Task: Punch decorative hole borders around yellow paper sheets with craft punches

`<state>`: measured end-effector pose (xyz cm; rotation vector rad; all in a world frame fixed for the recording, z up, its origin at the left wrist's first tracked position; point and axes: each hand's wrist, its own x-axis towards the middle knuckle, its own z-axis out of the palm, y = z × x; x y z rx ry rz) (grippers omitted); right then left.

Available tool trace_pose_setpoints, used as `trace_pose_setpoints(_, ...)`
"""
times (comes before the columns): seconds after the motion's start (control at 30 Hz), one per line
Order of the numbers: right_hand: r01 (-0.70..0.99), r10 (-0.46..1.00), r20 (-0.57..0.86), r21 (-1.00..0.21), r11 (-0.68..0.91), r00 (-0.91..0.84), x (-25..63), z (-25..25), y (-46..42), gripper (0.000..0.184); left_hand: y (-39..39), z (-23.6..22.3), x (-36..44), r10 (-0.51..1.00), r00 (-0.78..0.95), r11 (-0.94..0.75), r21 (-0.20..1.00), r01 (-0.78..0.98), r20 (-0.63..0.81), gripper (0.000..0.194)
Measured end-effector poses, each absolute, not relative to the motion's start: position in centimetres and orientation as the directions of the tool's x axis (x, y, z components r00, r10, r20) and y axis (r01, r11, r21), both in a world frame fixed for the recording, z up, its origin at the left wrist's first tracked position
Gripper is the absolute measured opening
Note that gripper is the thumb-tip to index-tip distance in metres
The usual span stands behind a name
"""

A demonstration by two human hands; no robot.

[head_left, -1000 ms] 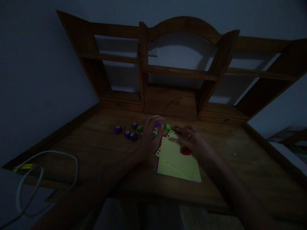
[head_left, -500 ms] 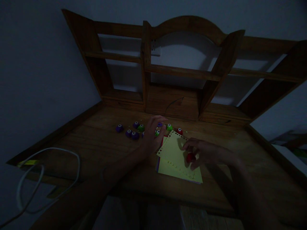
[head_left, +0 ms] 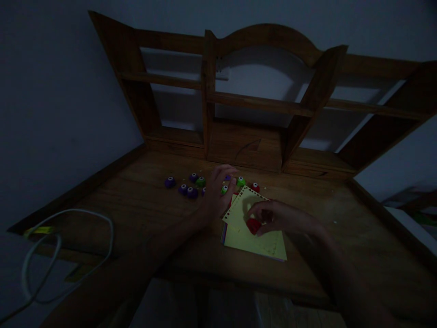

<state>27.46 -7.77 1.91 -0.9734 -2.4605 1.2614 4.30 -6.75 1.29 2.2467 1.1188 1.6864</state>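
The right hand is pinching a red toy over the yellow paper, and the toy sits right at the fingertips, with the thumb on the side near the person and the pointing finger on the far side. The left hand has its fingers loose and bent, with the thumb held apart, and a little green toy with an eye is just beside that thumb. Purple toys are on the table to the left of this hand.
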Motion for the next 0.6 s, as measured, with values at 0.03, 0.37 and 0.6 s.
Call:
trace_pose_setpoints(0.03, 0.455, 0.647, -0.086, -0.78, 0.429, -0.758, 27.1, 1.7, -7.8, 0.039, -6.7, 1.3, 4.3, 0.615, 0.103, -0.717, 0.501, 0.484, 0.782, 0.021)
trace_pose_setpoints(0.37, 0.37, 0.763, 0.083, -0.838, 0.402, -0.641, 24.9, 2.0, -8.8, 0.032, -6.8, 1.3, 4.3, 0.623, 0.096, -0.717, 0.517, 0.468, 0.776, 0.02)
trace_pose_setpoints(0.6, 0.472, 0.831, 0.359, -0.696, 0.541, -0.425, 25.0, 2.6, -8.5, 0.032, -6.9, 1.3, 4.3, 0.631, 0.094, -0.713, 0.529, 0.46, 0.77, 0.019)
